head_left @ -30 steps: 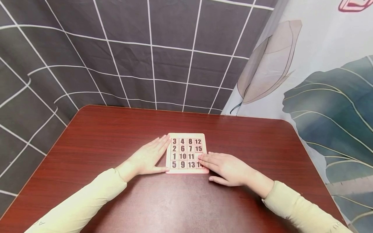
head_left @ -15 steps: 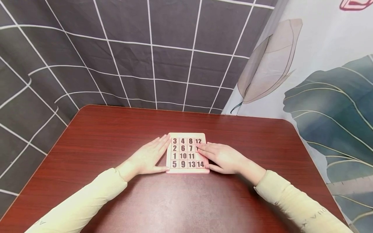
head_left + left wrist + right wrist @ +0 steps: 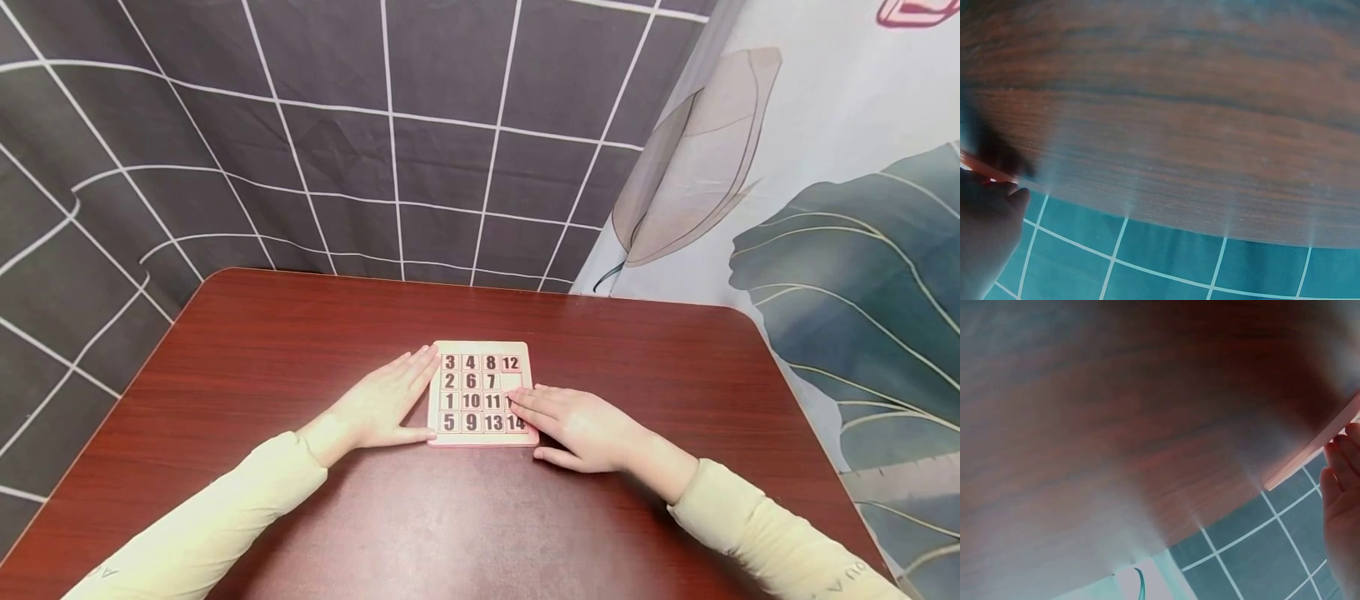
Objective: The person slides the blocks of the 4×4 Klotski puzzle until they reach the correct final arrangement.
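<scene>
A number slide puzzle with a pale frame lies flat on the table in the head view. Its gap is in the second row, at the right end, below the 12 tile. My left hand rests along the left edge, fingers straight, thumb at the near left corner. The straight fingers of my right hand cross the right edge, tips on the third-row tile there, whose number they mostly cover. Its thumb lies by the near right corner. In the right wrist view the puzzle's side edge shows beside the fingers.
The dark red wooden table has rounded far corners. A grey curtain with white grid lines hangs behind it and on the left. On the right hangs a pale curtain with a leaf print.
My right hand slid forward to the 15 tile, then back toward me. That tile moved down one row, shifting the gap from the third row to the second. My left hand stayed put.
</scene>
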The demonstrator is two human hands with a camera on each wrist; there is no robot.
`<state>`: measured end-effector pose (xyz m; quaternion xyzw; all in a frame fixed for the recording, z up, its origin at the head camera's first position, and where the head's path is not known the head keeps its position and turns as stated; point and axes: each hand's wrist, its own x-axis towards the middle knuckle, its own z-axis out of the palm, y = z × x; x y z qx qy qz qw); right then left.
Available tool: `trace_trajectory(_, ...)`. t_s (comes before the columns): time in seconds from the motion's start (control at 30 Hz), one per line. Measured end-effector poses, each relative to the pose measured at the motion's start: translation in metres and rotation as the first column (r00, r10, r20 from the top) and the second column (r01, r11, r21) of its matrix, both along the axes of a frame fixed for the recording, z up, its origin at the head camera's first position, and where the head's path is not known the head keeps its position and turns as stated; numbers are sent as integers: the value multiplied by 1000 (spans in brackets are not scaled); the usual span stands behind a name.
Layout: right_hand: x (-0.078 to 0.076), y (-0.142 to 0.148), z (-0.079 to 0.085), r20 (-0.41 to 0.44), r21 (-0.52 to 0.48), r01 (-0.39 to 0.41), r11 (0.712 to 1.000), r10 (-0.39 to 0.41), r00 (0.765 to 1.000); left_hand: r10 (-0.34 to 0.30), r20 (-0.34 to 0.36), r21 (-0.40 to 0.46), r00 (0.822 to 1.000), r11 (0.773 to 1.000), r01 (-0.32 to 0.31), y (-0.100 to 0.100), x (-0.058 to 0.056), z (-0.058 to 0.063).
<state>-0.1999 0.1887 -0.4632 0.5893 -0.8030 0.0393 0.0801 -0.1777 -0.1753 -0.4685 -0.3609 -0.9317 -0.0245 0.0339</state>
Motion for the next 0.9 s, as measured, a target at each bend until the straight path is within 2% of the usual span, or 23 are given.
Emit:
trace_trajectory(0.2,-6,-3,5,6,-4,17,1000,-17,1000,-3,-4,-1,1000,1000,3,0,1,1)
trace_trajectory(0.63,-43,-12,5,55,-3,107,994,-107,993,-3,0,-5,1000,1000,3,0,0,0)
trace_trajectory(0.77,-46,-13,3,60,20,120,993,-121,991,-2,3,-8,1000,1000,2,0,1,0)
trace_trajectory(0.9,-41,-12,2,59,32,119,992,-120,991,-1,-2,-10,1000,1000,1,0,1,1)
